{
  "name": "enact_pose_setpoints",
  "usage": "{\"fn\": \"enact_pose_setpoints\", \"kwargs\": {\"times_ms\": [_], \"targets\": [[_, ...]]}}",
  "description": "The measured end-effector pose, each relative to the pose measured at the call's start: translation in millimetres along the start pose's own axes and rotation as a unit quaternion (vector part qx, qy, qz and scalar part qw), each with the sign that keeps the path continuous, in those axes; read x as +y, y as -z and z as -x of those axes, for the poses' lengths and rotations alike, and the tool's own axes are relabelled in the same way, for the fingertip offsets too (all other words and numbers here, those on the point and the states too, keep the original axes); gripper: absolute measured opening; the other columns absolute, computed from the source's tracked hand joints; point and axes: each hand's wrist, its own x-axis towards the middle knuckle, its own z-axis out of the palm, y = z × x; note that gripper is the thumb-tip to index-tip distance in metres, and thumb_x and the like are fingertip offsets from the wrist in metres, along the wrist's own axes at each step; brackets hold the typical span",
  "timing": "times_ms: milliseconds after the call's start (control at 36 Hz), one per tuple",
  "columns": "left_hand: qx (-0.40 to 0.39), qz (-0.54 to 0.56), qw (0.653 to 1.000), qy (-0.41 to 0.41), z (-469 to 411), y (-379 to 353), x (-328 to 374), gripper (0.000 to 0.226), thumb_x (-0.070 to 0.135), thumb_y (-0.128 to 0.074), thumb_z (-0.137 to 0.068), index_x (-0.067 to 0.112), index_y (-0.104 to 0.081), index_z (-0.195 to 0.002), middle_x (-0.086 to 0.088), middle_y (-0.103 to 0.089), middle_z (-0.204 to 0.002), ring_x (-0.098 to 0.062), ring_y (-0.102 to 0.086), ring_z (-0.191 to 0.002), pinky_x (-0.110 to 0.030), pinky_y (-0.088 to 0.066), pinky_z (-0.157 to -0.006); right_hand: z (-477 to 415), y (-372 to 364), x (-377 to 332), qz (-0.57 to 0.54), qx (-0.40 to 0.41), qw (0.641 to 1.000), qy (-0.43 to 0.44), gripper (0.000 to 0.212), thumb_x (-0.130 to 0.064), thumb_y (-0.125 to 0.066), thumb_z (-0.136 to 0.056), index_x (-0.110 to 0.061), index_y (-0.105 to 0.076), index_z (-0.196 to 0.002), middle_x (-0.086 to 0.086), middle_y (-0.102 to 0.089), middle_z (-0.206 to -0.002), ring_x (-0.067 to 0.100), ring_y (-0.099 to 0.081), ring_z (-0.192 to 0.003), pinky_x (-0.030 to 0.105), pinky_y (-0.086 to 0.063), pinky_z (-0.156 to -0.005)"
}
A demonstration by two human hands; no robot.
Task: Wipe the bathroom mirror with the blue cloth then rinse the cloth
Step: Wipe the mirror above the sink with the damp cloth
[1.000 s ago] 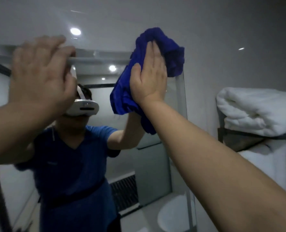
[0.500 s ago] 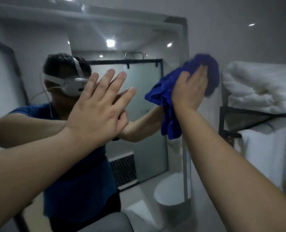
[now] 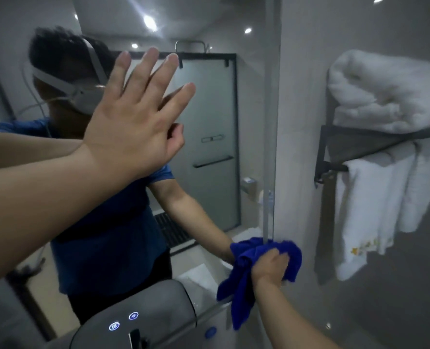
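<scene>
The bathroom mirror (image 3: 209, 147) fills the left and middle of the view, its right edge running down as a vertical strip. My right hand (image 3: 270, 268) presses the crumpled blue cloth (image 3: 241, 283) against the mirror's lower right corner, fingers over the cloth; part of the cloth hangs below my wrist. My left hand (image 3: 136, 117) is raised flat near the glass at upper left, fingers spread and straight, holding nothing. I cannot tell if it touches the glass. The mirror reflects a person in a blue shirt and a glass shower door.
A dark wall rack (image 3: 360, 144) at the right carries folded white towels (image 3: 385, 91), with more white towels (image 3: 375, 210) hanging from its bar. A grey appliance (image 3: 138, 316) with two lit blue buttons stands at the bottom, below the mirror. Grey wall lies between mirror and rack.
My right hand has swept the cloth down the mirror's right edge from the top corner to the lower corner. My left hand shifted rightward across the view and stayed raised and flat.
</scene>
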Motion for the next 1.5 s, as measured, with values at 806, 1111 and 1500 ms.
{"fn": "enact_pose_setpoints", "kwargs": {"times_ms": [806,1111,1500], "targets": [[-0.047,0.008,0.999,0.005,2,8,0,0.062,0.041,-0.029,-0.109,0.023,-0.025,-0.168,-0.018,-0.015,-0.178,-0.043,-0.015,-0.164,-0.063,-0.007,-0.133,133,-29,-168,-0.021,0.016,0.798,0.603,0.058,-0.030,-0.056,-0.087,-0.016,-0.063,-0.143,0.022,-0.066,-0.132,0.041,-0.062,-0.117,0.050,-0.050,-0.104],[-0.083,0.017,0.996,0.022,2,15,3,0.063,0.041,-0.022,-0.107,0.022,-0.019,-0.167,-0.021,-0.033,-0.166,-0.045,-0.037,-0.149,-0.060,-0.023,-0.124,158,-5,29,0.069,-0.075,0.948,0.301,0.056,-0.038,-0.054,-0.086,-0.010,-0.055,-0.135,0.019,-0.064,-0.122,0.041,-0.062,-0.112,0.056,-0.058,-0.100],[-0.050,0.015,0.999,0.004,0,19,2,0.063,0.038,-0.034,-0.104,0.021,-0.034,-0.165,-0.021,-0.019,-0.177,-0.046,-0.016,-0.164,-0.066,-0.010,-0.132,162,44,61,0.201,-0.373,0.841,0.336,0.076,-0.021,-0.076,-0.088,-0.031,-0.039,-0.154,-0.015,-0.042,-0.140,-0.006,-0.041,-0.124,0.031,-0.041,-0.122]]}}
